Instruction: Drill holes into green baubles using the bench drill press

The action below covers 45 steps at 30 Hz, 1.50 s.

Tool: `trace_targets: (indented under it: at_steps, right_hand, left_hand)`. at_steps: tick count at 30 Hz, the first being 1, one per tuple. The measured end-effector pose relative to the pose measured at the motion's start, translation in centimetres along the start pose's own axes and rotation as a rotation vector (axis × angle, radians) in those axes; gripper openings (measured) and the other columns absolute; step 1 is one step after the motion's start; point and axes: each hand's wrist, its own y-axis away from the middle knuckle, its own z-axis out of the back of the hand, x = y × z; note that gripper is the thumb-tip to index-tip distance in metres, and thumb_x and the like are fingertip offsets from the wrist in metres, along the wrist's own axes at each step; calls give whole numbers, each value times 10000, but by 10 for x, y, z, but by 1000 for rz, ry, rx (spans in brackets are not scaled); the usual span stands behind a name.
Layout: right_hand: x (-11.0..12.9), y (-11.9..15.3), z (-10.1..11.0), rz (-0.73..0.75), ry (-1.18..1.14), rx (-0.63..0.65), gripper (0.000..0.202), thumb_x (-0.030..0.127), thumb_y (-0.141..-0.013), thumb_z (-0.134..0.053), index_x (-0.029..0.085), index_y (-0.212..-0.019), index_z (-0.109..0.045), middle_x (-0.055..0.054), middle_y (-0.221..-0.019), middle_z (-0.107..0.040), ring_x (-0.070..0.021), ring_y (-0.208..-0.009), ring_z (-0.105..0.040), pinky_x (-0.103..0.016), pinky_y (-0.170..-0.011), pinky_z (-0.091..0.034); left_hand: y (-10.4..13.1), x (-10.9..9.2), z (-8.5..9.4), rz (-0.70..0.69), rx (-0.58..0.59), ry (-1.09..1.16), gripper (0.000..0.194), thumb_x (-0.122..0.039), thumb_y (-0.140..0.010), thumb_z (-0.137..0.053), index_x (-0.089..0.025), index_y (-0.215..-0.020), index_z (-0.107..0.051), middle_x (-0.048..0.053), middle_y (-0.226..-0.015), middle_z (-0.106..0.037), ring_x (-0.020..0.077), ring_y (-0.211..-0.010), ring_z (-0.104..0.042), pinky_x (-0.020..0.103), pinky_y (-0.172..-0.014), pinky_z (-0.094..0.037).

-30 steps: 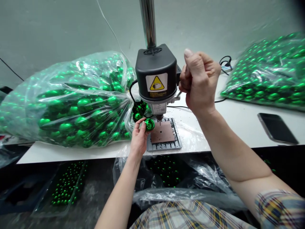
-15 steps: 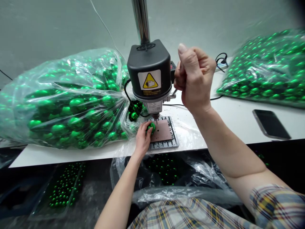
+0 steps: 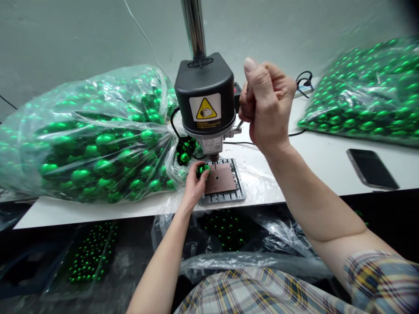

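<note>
My left hand (image 3: 195, 183) holds a shiny green ball (image 3: 203, 170) between thumb and fingers. The ball is at the left edge of a pinkish board (image 3: 221, 178) with a small dark hole, which lies on the slotted metal base (image 3: 225, 198) of a drill press (image 3: 205, 98). The drill bit (image 3: 215, 166) points down above the board, to the right of the ball. Raised at the right of the drill head, my right hand (image 3: 269, 102) is closed in a fist around the press's lever (image 3: 240, 126); most of the lever is hidden by the fingers.
Clear plastic bags of green balls lie on the left (image 3: 98, 152) and the right (image 3: 366, 96) of the white table (image 3: 314, 161). A phone (image 3: 373, 169) rests near the right front edge. Below the edge are an open plastic bag (image 3: 275, 231) and a clear bin (image 3: 94, 261) with more balls.
My left hand has shifted slightly left and back with the green ball, which has turned in the fingers. My right hand stays almost still.
</note>
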Motion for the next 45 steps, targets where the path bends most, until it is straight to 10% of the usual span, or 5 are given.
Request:
trace_targets:
  at_steps: [26, 45]
  right_hand:
    - [-2, -1, 0, 19, 5, 12, 565, 620, -846, -633, 234, -602, -301, 67, -468, -310, -60, -368, -239, -268, -319, -204]
    - [-7, 53, 16, 299, -44, 25, 538, 231, -931, -604, 169, -510, -275, 54, -442, -281, -47, -402, -310, -253, -421, -210]
  left_hand:
    - [10, 23, -30, -71, 56, 261, 574, -289, -716, -819, -204, -1232, -582, 101, -1223, -656, 237, -1129, -636, 404, -1016, -499]
    - [8, 25, -35, -16, 9, 265, 595, -262, -657, -851, -181, -1189, -598, 108, -1192, -686, 261, -1125, -650, 433, -1018, -509]
